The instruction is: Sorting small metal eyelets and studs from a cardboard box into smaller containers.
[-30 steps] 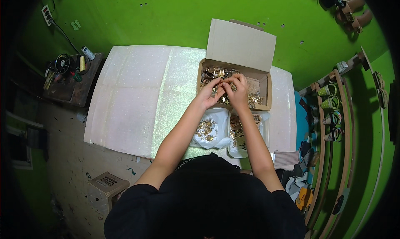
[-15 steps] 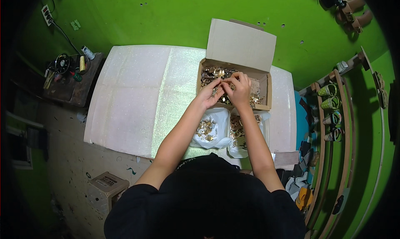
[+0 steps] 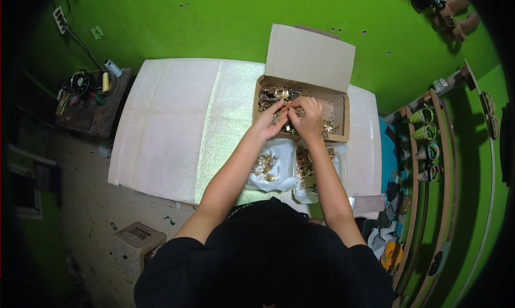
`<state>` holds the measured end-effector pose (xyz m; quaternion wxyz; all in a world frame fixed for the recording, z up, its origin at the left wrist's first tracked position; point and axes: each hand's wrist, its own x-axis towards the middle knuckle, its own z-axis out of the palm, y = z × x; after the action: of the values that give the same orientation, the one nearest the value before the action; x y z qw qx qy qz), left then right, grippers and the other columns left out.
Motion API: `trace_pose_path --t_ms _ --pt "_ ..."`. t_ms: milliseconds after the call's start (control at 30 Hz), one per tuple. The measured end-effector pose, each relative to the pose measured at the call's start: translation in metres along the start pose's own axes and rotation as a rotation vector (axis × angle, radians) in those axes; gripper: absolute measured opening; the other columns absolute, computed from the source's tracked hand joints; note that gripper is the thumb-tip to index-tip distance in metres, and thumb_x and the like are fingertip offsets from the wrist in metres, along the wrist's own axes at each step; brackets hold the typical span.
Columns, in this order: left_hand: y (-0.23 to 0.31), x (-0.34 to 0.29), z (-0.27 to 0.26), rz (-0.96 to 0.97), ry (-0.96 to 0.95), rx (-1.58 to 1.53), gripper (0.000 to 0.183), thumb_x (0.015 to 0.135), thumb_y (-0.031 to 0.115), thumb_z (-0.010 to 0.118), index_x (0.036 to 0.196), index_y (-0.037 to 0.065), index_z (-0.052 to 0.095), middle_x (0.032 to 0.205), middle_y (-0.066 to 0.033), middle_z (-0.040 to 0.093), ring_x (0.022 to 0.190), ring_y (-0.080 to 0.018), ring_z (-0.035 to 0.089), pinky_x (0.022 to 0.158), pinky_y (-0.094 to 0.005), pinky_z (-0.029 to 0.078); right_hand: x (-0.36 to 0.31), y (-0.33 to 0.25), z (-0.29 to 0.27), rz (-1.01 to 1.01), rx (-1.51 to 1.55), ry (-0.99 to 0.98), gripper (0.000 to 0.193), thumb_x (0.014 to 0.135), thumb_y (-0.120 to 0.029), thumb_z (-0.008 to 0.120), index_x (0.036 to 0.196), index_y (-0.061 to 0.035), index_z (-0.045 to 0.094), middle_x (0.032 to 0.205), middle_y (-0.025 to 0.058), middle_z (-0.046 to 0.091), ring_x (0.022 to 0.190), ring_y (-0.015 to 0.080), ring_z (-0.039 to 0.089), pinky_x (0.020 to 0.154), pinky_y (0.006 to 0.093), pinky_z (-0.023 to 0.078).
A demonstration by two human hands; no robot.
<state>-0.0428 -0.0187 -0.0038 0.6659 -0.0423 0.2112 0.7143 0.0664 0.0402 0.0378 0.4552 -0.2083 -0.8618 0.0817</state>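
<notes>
An open cardboard box (image 3: 346, 117) holds a heap of small gold-toned and dark metal pieces (image 3: 274, 92), some shaped like buckles. Both hands meet above it, fingertips almost touching. My left hand (image 3: 268, 124) is curled at the left, with its thumb and fingers pinched on something too small to make out. From the right, my right hand (image 3: 308, 119) pinches at the same spot with bent fingers. Closer to me stand two containers lined with white plastic: the left tub (image 3: 288, 152) with scattered gold pieces, the right tub (image 3: 341, 156) with darker ones, partly hidden by my right forearm.
A white, shimmery sheet (image 3: 171, 120) covers the table. The box's raised lid (image 3: 310, 56) leans near the green wall. At far left a sewing machine table (image 3: 96, 117) carries thread spools. On the right a wooden rack (image 3: 416, 200) holds sandals. A stool (image 3: 140, 235) stands lower left.
The fingers of my right hand have drawn down and closed in a little more at the fingertips. My left hand stays nearly still.
</notes>
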Motion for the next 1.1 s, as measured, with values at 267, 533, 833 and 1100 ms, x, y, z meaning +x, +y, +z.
trace_pose_path --t_ms 267,533,833,1100 --pt "0.001 0.002 -0.004 0.007 -0.034 -0.043 0.014 0.082 0.013 0.052 0.089 0.002 0.052 0.082 -0.0069 0.057 0.075 -0.0131 0.058 0.066 -0.0226 0.053 -0.001 -0.008 0.007 0.204 0.186 -0.011 0.012 0.062 -0.006 0.062 0.073 -0.0058 0.059 0.068 0.0053 0.055 0.065 0.0209 0.054 0.061 0.0327 0.038" --pt "0.001 0.005 -0.010 -0.022 -0.088 -0.063 0.012 0.082 0.011 0.052 0.090 0.002 0.052 0.083 -0.0067 0.056 0.076 -0.0127 0.058 0.066 -0.0222 0.053 -0.004 -0.005 0.012 0.134 0.078 0.035 0.009 0.063 -0.009 0.064 0.071 -0.0066 0.061 0.068 0.0045 0.054 0.065 0.0204 0.053 0.059 0.0326 0.037" --pt "0.000 0.003 -0.006 0.002 -0.058 -0.025 0.013 0.082 0.011 0.052 0.090 0.001 0.051 0.086 -0.0077 0.056 0.079 -0.0134 0.057 0.068 -0.0233 0.053 -0.004 -0.003 0.009 0.069 0.020 -0.014 0.008 0.066 -0.009 0.062 0.072 -0.0057 0.059 0.072 0.0054 0.053 0.067 0.0223 0.053 0.060 0.0331 0.038" --pt "0.005 0.000 -0.004 0.009 -0.063 -0.023 0.017 0.084 0.011 0.049 0.093 -0.004 0.051 0.095 -0.0126 0.056 0.098 -0.0233 0.053 0.077 -0.0305 0.051 -0.002 0.010 -0.002 0.219 0.017 0.010 0.007 0.068 -0.008 0.059 0.074 -0.0043 0.060 0.076 0.0085 0.055 0.068 0.0266 0.054 0.063 0.0365 0.042"
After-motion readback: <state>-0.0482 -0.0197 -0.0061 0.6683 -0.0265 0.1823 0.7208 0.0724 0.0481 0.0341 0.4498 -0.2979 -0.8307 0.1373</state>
